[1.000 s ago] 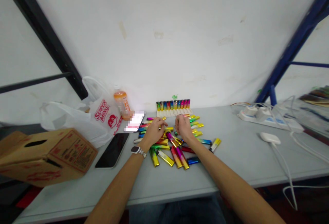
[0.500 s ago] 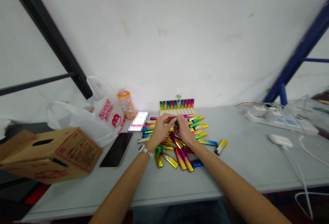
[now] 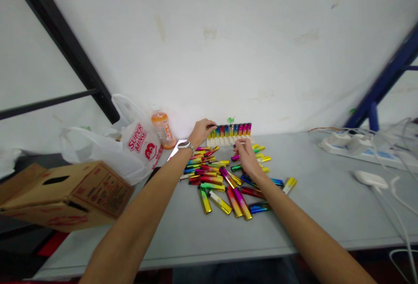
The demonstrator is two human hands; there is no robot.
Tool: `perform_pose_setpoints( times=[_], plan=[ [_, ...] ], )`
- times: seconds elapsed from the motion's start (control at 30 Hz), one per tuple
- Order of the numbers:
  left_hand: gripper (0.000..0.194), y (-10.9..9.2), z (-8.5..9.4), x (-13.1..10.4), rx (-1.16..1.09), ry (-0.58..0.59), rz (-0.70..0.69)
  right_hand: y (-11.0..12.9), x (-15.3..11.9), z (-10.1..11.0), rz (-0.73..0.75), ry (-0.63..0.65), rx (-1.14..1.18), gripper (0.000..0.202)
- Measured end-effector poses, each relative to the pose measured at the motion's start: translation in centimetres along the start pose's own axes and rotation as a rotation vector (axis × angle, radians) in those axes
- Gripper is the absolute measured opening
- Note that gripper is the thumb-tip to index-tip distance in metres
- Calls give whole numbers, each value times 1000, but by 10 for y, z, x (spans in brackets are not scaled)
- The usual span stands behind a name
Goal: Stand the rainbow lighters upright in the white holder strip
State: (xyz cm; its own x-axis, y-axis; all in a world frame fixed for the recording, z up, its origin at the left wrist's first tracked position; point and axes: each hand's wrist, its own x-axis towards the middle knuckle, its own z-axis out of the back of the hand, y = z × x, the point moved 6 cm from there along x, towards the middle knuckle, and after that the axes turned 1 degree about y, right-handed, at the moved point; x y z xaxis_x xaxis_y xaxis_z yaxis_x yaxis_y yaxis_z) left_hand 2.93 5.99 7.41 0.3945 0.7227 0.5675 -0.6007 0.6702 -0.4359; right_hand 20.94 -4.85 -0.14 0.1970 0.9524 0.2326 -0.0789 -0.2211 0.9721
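My left hand (image 3: 201, 131) is closed with its fingertips on the dark top of a lighter at the left end of an upright row. Shiny multicoloured lighters (image 3: 231, 130) make up this row, standing in a white slotted tray (image 3: 225, 141) against the wall. In front of the tray, my right hand (image 3: 246, 157) hovers with finger and thumb pinched together; what lies between them is too small to make out. Below both hands many metallic lighters lie loose in a pile, among them a pink-gold one (image 3: 243, 204) and a green-yellow one (image 3: 205, 200).
At left stand a cardboard box (image 3: 65, 197), a white plastic bag (image 3: 130, 158) and an orange drink bottle (image 3: 163, 129). A phone is partly hidden by my left forearm. A power strip (image 3: 362, 150) and white charger (image 3: 371, 179) with cables lie on the right.
My hands have separated from over the pile. The left went up to the row's left end; the right moved slightly right. The view shifted a little, and more loose lighters show.
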Motion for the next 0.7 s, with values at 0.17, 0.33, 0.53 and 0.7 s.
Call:
perform_pose_setpoints(
  times=[0.17, 0.33, 0.53, 0.7],
  plan=[
    [15, 21, -22, 3, 40, 52, 23, -4, 1, 0, -37, 7, -26, 33],
    [18, 33, -25, 3, 26, 37, 52, -3, 1, 1, -49, 9, -20, 32],
    [26, 29, -26, -4, 153, -22, 40, -5, 1, -2, -37, 12, 13, 32],
    [26, 17, -30, -11, 239, -38, 15, -7, 1, -3, 20, 29, -68, 22]
  ],
)
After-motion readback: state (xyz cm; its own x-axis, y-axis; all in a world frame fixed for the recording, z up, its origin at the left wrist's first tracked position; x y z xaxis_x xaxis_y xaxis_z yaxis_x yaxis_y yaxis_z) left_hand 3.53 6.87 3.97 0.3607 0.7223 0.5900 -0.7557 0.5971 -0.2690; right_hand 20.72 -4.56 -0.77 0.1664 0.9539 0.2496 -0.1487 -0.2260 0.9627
